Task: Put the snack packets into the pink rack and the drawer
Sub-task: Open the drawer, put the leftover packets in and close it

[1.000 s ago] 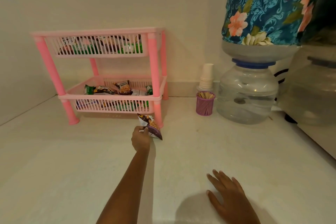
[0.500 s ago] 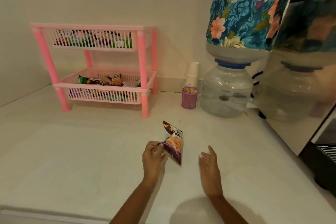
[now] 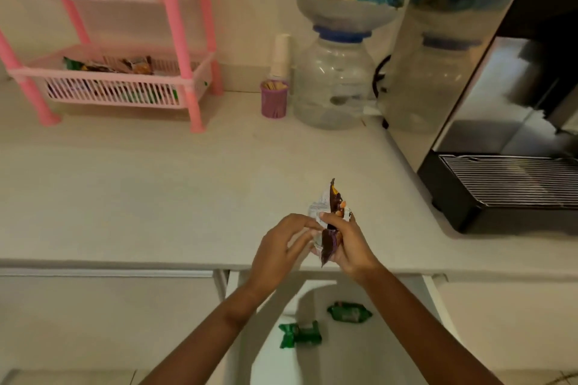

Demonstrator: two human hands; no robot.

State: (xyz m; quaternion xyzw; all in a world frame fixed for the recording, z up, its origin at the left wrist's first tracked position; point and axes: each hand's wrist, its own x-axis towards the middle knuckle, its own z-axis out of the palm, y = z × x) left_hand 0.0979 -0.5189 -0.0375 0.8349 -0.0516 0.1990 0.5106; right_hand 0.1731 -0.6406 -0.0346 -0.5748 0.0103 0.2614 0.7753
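Right hand (image 3: pixel 347 244) grips the packet (image 3: pixel 335 200) upright over the counter's (image 3: pixel 156 197) near edge; left hand (image 3: pixel 278 247), fingers half-bent, touches its left side, grip unclear; open drawer (image 3: pixel 344 359) below holds two green packets (image 3: pixel 300 334); rack (image 3: pixel 175 25) far left.

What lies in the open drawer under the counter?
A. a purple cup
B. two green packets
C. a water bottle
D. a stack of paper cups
B: two green packets lie on the floor of the drawer, while the right hand grips a brown packet above it.
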